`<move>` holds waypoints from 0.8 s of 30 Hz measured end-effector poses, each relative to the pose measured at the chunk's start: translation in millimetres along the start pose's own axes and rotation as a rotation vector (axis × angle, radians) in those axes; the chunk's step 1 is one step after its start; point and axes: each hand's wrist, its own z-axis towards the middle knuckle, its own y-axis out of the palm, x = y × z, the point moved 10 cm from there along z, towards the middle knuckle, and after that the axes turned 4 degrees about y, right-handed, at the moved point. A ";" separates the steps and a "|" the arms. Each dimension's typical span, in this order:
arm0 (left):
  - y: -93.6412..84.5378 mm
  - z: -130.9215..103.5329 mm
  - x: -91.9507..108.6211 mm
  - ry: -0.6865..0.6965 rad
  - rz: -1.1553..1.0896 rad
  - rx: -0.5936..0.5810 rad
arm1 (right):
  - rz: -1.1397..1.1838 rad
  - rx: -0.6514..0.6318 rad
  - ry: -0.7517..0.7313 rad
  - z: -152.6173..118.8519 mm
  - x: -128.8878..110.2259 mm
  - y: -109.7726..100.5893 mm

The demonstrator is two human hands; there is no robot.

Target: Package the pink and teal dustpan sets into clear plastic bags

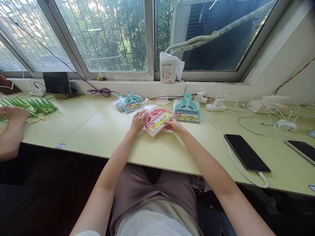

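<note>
A pink dustpan and brush set [157, 121] with a yellow-green label is held just above the table, tilted, between my two hands. My left hand [139, 122] grips its upper left side, where clear plastic wrap bunches up. On the lower right edge, the fingers of my right hand [173, 125] pinch the pack. Behind and to the left lie teal dustpan sets [133, 102] in clear wrap, partly overlapping. Another wrapped teal set [188, 109] lies to the right of my right hand.
Another person's hands [16, 114] are at the far left beside green plastic pieces [41, 105]. A phone [246, 152] with a white cable lies at the right, near more cables and plugs. A tablet [56, 83] stands at the back left.
</note>
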 end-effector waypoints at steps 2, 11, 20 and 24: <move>0.3 -0.1 1.5 0.005 0.004 -0.010 | 0.033 0.033 -0.011 2.1 1.1 -0.9; -7.7 -1.3 18.2 0.117 -0.004 -0.004 | 0.010 0.013 -0.053 10.4 7.2 2.8; -55.8 -21.0 -28.3 -0.409 -0.066 0.458 | 0.065 0.071 -0.107 5.1 -1.6 -2.1; -25.7 -18.1 -66.4 -0.637 -0.581 0.317 | 0.092 0.081 -0.151 1.1 -8.6 -1.6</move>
